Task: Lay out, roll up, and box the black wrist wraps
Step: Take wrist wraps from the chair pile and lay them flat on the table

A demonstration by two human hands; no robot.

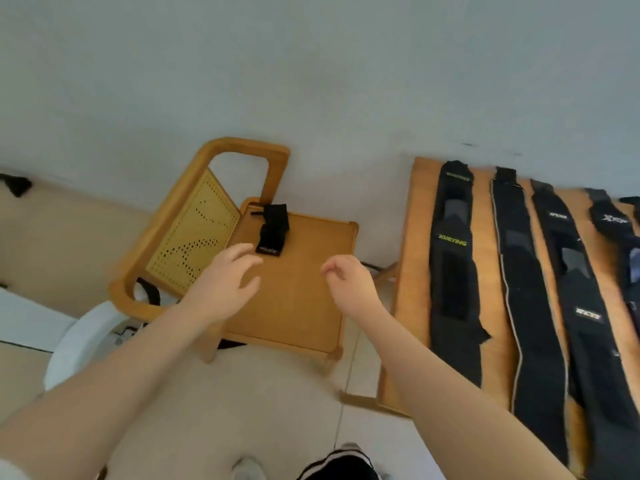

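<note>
Black fabric, folded into a small bundle (pixel 272 229), lay near the back corner of a wooden chair seat (pixel 294 306), a pale label showing at its near end. The chair had a rounded frame of honey-coloured wood and a woven cane back panel (pixel 190 237) dotted with small holes. Both hands hovered above the seat and held nothing: the left hand (pixel 225 285) had its fingers spread and slightly bent, the fingertips just short of the bundle, while the right hand (pixel 349 282) hung with its fingers loosely curled downward, well apart from the bundle. To the right stood a wooden table (pixel 412 271) of the same warm tone, and on it several long black wrist wraps (pixel 453 271) were stretched out flat, side by side in near-parallel strips running from the far edge toward the person. One strip bore yellow-green lettering; others carried small white logos and grey patches, and one had a pale piped edge. Pale smooth tiles covered the floor (pixel 242 410) beneath the chair, and a plain light wall rose behind.
</note>
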